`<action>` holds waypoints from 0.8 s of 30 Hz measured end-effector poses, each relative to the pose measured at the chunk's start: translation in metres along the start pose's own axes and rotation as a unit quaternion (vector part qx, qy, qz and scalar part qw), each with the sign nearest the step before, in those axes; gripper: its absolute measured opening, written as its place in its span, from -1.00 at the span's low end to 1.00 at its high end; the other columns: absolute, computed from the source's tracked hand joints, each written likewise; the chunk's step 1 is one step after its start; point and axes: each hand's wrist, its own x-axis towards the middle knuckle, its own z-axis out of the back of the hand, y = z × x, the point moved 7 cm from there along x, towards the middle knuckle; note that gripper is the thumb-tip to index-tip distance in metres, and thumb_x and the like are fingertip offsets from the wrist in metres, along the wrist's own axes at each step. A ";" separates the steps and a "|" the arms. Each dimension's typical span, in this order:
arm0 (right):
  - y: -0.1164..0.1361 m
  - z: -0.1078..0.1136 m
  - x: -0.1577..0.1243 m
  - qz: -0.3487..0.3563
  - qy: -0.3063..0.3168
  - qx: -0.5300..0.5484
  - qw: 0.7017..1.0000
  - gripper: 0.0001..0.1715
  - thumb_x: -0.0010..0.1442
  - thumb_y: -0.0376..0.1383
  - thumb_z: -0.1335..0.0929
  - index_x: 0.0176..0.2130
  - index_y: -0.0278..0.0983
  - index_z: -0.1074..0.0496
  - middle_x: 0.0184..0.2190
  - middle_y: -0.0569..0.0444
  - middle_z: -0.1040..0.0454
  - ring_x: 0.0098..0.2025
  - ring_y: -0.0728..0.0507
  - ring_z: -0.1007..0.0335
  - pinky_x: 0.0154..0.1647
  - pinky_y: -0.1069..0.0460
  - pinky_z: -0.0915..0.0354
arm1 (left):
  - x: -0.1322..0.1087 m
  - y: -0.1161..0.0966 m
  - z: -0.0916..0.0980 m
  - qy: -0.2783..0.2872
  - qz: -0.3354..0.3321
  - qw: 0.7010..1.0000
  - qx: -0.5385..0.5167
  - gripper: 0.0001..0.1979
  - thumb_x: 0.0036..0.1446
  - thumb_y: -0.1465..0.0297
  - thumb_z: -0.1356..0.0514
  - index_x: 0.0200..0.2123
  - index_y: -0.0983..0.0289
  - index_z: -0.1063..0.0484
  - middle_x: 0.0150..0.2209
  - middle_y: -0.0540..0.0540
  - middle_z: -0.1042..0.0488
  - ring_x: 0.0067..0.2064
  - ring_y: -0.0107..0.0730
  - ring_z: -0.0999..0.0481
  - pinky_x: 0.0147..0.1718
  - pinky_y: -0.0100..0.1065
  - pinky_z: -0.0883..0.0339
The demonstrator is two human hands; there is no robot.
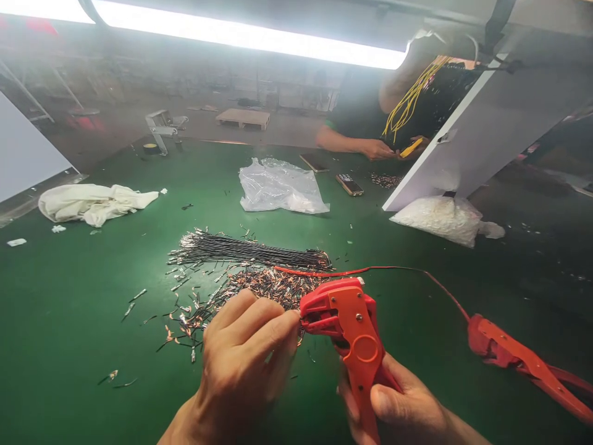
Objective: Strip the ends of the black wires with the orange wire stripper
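My right hand [398, 395] is wrapped round the handles of a red wire stripper [356, 327], whose jaws point left. At those jaws, the fingertips of my left hand [254, 346] are pinched together; what they hold is too small and hidden to make out. Just behind lies a bundle of black wires [250, 250] with metal ends at its left. A heap of short wire scraps [273, 284], black and copper-coloured, spreads between the bundle and my left hand.
A second red wire stripper [523, 355] lies at the right, a thin red strip running from it. Behind are a clear plastic bag [282, 185], a phone [349, 184], a white cloth [92, 203] and a filled bag [438, 219]. Across the table, a co-worker's hands [380, 148] hold a yellow tool.
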 end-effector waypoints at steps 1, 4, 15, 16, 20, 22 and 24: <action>-0.002 0.001 -0.001 -0.008 0.001 -0.005 1.000 -0.53 0.13 0.01 -0.43 -0.35 -0.37 -0.39 -0.59 0.19 -0.23 -0.65 0.12 -0.08 -0.64 0.20 -0.08 | 0.000 -0.001 0.001 0.000 -0.005 1.000 0.003 -0.85 0.07 0.65 -0.24 -0.33 0.31 -0.46 -0.48 0.02 -0.47 -0.45 -0.48 -0.28 -0.45 -0.38 -0.18; -0.008 0.005 -0.004 -0.042 -0.003 -0.031 0.999 -0.49 0.08 0.06 -0.45 -0.33 -0.32 -0.33 -0.54 0.19 -0.24 -0.62 0.10 -0.11 -0.60 0.17 -0.11 | 0.001 -0.002 0.003 -0.002 -0.015 1.000 0.018 -0.83 0.06 0.67 -0.23 -0.31 0.32 -0.47 -0.47 0.03 -0.48 -0.42 -0.45 -0.28 -0.43 -0.38 -0.18; -0.008 0.016 -0.006 0.003 -0.032 -0.024 0.999 -0.54 0.17 0.03 -0.40 -0.38 -0.32 -0.35 -0.62 0.23 -0.18 -0.64 0.09 -0.06 -0.65 0.18 -0.02 | -0.009 0.008 -0.005 0.015 0.011 0.999 -0.030 -0.82 0.15 0.64 -0.17 -0.19 0.33 -0.42 -0.47 0.02 -0.44 -0.44 -0.47 -0.26 -0.42 -0.40 -0.22; -0.010 0.016 -0.005 -0.002 -0.033 -0.003 0.999 -0.55 0.17 0.02 -0.40 -0.33 -0.33 -0.37 -0.59 0.20 -0.23 -0.63 0.09 -0.11 -0.63 0.18 -0.06 | -0.009 0.009 -0.006 0.016 0.015 1.000 -0.021 -0.81 0.14 0.64 -0.17 -0.19 0.33 -0.42 -0.47 0.01 -0.44 -0.43 -0.47 -0.27 -0.41 -0.40 -0.22; -0.007 0.009 -0.004 -0.009 0.003 0.008 1.000 -0.47 0.19 0.03 -0.38 -0.17 -0.41 -0.41 -0.47 0.03 -0.42 -0.51 0.02 -0.30 -0.47 0.13 -0.21 | -0.006 0.006 -0.003 0.004 0.025 0.999 0.023 -0.88 0.14 0.59 -0.20 -0.26 0.30 -0.43 -0.49 -0.01 -0.44 -0.40 -0.43 -0.30 -0.35 -0.36 -0.19; -0.004 0.005 -0.004 -0.014 0.010 0.000 1.000 -0.40 0.18 0.06 -0.37 -0.13 -0.44 -0.40 -0.44 -0.03 -0.45 -0.45 -0.02 -0.34 -0.40 0.11 -0.23 | -0.004 0.002 0.000 -0.013 0.023 0.999 0.045 -0.90 0.14 0.59 -0.21 -0.29 0.30 -0.43 -0.51 -0.03 -0.44 -0.39 -0.44 -0.30 -0.32 -0.34 -0.16; -0.002 0.002 -0.004 -0.022 0.017 -0.006 1.000 -0.37 0.18 0.08 -0.36 -0.12 -0.45 -0.39 -0.42 -0.06 -0.45 -0.43 -0.04 -0.34 -0.38 0.10 -0.22 | -0.004 0.000 0.001 -0.024 0.020 0.998 0.058 -0.89 0.13 0.59 -0.22 -0.30 0.29 -0.43 -0.51 -0.05 -0.45 -0.38 -0.44 -0.31 -0.30 -0.34 -0.15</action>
